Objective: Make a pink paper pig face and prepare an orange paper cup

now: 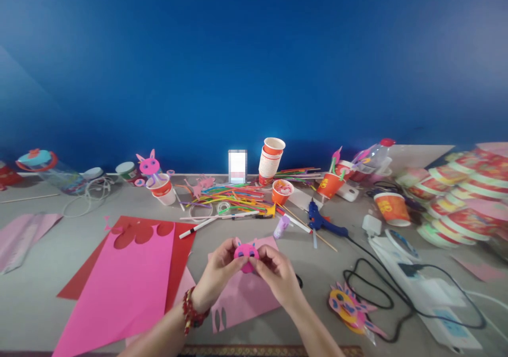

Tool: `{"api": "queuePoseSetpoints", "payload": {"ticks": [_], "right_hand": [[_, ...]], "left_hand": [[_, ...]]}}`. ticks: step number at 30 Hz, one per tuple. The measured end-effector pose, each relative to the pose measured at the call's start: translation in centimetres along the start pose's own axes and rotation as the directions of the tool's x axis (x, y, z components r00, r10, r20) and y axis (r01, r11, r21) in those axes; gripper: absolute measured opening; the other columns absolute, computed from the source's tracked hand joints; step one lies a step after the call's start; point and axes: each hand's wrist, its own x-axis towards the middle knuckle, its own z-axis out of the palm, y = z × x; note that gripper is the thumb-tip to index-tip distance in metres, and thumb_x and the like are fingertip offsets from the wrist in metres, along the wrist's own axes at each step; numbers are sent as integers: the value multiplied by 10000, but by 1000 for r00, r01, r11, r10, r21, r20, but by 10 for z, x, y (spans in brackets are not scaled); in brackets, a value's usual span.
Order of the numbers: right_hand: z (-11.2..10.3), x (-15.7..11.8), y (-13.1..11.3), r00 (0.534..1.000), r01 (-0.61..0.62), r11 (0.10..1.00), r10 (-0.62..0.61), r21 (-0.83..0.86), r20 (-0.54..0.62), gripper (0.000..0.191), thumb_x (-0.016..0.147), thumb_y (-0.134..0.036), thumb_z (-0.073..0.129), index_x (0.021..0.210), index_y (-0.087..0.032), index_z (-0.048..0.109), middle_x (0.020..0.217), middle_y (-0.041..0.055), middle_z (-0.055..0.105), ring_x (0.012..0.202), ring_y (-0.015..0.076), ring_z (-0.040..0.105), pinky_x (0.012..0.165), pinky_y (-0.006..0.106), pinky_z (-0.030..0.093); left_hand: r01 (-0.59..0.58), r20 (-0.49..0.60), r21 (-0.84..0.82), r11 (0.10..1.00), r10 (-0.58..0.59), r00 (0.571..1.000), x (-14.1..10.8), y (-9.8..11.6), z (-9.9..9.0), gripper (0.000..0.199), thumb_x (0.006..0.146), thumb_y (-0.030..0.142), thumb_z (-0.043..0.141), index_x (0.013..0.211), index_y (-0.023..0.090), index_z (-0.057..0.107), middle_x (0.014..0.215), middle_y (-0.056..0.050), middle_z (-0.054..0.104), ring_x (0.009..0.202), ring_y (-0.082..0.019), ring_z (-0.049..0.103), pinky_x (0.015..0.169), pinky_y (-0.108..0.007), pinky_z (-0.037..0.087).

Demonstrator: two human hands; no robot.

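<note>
Between my two hands is a small bright pink paper animal face (246,251) with ears and dark eyes. My left hand (223,264) pinches its left side, the thumb on the lower front. From the right, my right hand (274,272) grips it, its thumb also near the bottom of the face. Below them lies a light pink paper sheet (248,299) with dark slots cut at its lower left corner. A finished-looking pink rabbit figure (150,165) with the same sort of face sits on a paper cup (163,190) at the back left.
Bright pink paper (135,277) with round cutouts lies over red paper (83,272) on the left. Behind are colored pipe cleaners (242,195) and stacked cups (270,161). A blue glue gun (325,222), a power strip (420,293) and black cords occupy the right.
</note>
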Motion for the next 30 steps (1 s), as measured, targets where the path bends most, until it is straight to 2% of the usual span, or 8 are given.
{"api": "queuePoseSetpoints", "payload": {"ticks": [5, 10, 14, 22, 30], "right_hand": [[1, 2, 2, 998, -57, 995, 60, 87, -33, 383, 850, -483, 640, 676, -176, 492, 605, -43, 419, 548, 94, 359, 510, 217, 275], [3, 4, 1, 996, -78, 981, 83, 179, -16, 397, 842, -514, 645, 690, -171, 517, 603, -40, 443, 543, 93, 386, 513, 217, 294], [3, 3, 1, 996, -77, 981, 84, 179, -32, 388, 837, -514, 655, 707, -164, 551, 610, -28, 490, 551, 98, 423, 520, 218, 324], [3, 6, 5, 991, -69, 980, 89, 187, -102, 399, 801, -527, 685, 675, -174, 549, 597, -36, 472, 537, 98, 427, 513, 215, 367], [4, 10, 9, 993, -87, 981, 100, 171, -68, 394, 806, -535, 676, 691, -181, 545, 595, -37, 487, 528, 100, 431, 509, 215, 365]], "left_hand": [[47, -57, -65, 997, -51, 997, 1, 0, -1, 204, 835, 326, 693, 834, 150, 589, 750, 1, 579, 672, -105, 535, 660, -228, 448], [9, -117, -74, 997, -18, 993, 1, 0, 0, 220, 819, 316, 707, 774, 146, 574, 695, 12, 566, 637, -95, 529, 635, -215, 443], [10, -122, -81, 997, -20, 992, 2, -2, 0, 196, 837, 302, 684, 791, 149, 571, 710, 8, 570, 655, -103, 535, 645, -223, 452], [-5, -132, -149, 989, -15, 991, 4, -11, -6, 165, 851, 302, 643, 802, 163, 571, 706, 10, 554, 644, -114, 534, 646, -245, 458], [-41, -198, -42, 998, 32, 980, 9, -14, -11, 211, 804, 327, 695, 758, 155, 583, 666, 15, 553, 601, -101, 519, 614, -221, 424]]}}
